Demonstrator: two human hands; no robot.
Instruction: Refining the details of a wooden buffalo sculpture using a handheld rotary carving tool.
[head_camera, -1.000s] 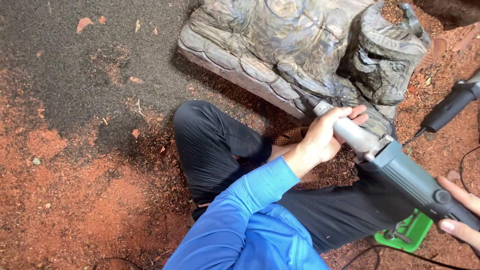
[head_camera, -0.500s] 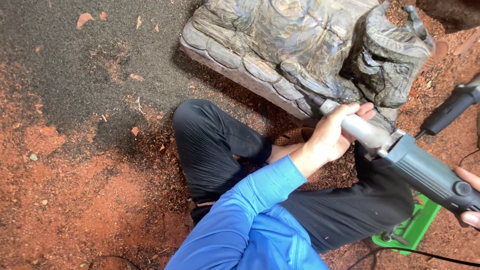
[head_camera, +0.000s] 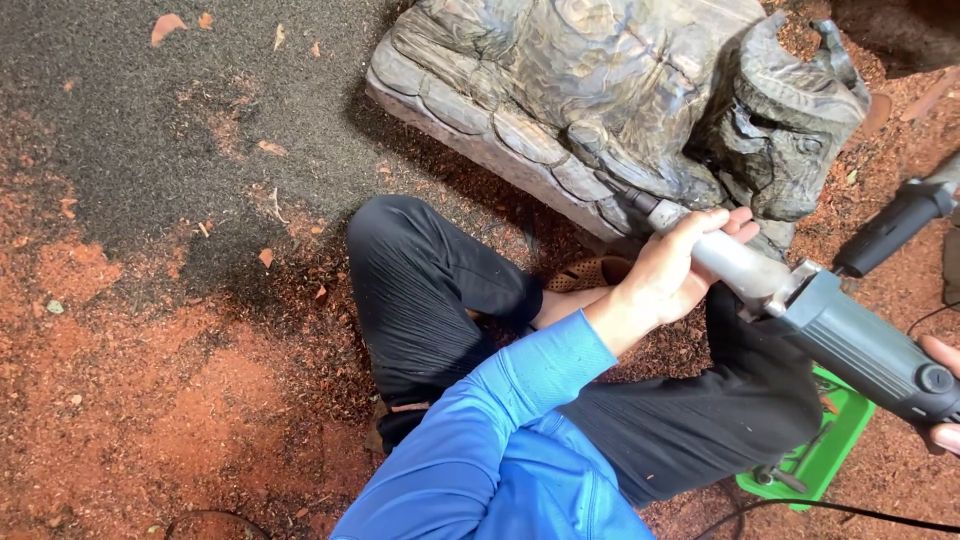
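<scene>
A grey-green power grinder (head_camera: 850, 335) with a long metal neck points at the lower edge of a carved wooden sculpture (head_camera: 610, 100) lying on the ground. My left hand (head_camera: 680, 265), in a blue sleeve, is wrapped around the metal neck close to the tip. My right hand (head_camera: 940, 395) shows only as fingers at the right edge, gripping the grinder's rear body. The tool tip touches the carving's rim near its ridged border. I sit cross-legged in black trousers (head_camera: 440, 300) with a sandal (head_camera: 590, 272) beside the carving.
Red sawdust (head_camera: 150, 400) covers the ground at left and right, dark grit at the top left. A second black-handled power tool (head_camera: 895, 225) lies at the right. A green tray (head_camera: 815, 455) with small tools sits under my right knee. A black cable (head_camera: 820, 508) runs along the bottom.
The grinder and both hands have shifted slightly left and up along the carving's lower edge. My grip has not changed.
</scene>
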